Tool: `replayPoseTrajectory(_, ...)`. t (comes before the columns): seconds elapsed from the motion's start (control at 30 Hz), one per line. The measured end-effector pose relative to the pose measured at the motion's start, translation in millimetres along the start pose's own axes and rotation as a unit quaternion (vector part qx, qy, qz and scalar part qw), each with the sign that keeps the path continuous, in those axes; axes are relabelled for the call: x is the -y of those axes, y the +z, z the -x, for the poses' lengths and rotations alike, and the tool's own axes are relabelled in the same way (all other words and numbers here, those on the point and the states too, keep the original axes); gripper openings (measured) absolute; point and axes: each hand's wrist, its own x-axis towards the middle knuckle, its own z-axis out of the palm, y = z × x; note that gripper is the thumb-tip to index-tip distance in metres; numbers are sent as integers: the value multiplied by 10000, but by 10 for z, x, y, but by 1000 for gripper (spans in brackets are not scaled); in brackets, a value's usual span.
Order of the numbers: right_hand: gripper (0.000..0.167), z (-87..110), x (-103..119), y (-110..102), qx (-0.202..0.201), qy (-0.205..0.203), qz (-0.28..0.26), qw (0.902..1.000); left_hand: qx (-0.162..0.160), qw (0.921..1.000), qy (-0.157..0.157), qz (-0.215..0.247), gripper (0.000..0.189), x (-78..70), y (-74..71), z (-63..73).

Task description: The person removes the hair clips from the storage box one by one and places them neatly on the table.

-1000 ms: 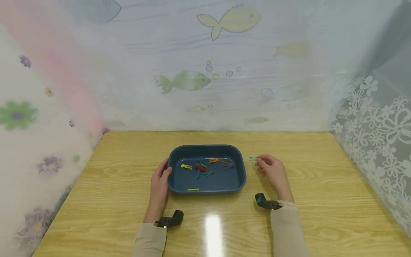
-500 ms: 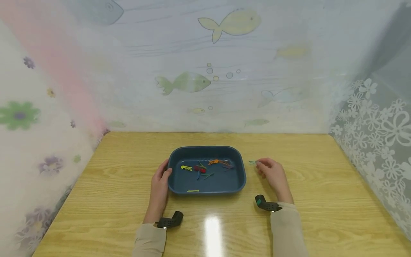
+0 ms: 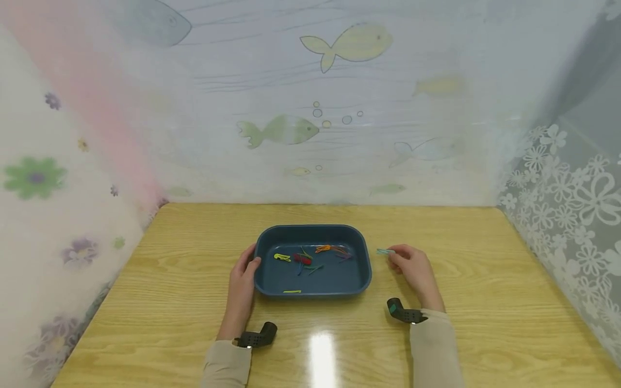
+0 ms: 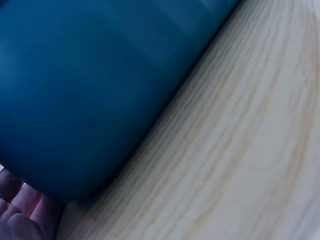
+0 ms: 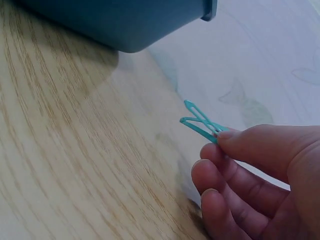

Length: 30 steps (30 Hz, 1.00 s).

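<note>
A dark blue plastic tray [image 3: 335,291] stands on the wooden table in the head view. My left hand [image 3: 240,285] grips its left side, thumb over the rim and fingers along the outer wall. In the left wrist view, only part of that hand [image 4: 22,212] shows below the tray's wall. To the right of the tray, my right hand [image 3: 413,270] pinches a teal snap hair clip [image 5: 200,120] by one end between thumb and index finger. The clip's two arms spread apart, pointing toward the tray. Inside the tray lie several small coloured clips, among them yellow [image 3: 282,257] and orange [image 3: 323,248] ones.
A red piece [image 3: 303,259] lies mid-tray with green and blue clips about it. A single yellow clip [image 3: 292,291] rests by the tray's front wall. Behind the table [image 3: 194,242] hangs a fish-patterned curtain [image 3: 281,178]; flowered sheets flank both sides.
The head view has tilted up slightly, so everything sits lower in it. The left hand keeps its grip on the tray, and the right hand still pinches the teal hair clip beside it.
</note>
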Motion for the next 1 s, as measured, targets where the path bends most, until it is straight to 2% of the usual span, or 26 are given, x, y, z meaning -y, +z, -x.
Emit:
replayPoseTrajectory(0.43,25,10,-20,-11,34,82,377,9993,3,10000,33,-67,37,-6,3,3)
replayPoseTrajectory(0.63,25,9,-16,-6,26,129,437,9990,27,9999,-49,-102,37,3,-4,1)
replayPoseTrajectory(1.0,27,6,21,-45,151,15,533,9985,32,9999,-99,-70,36,10,-12,-20)
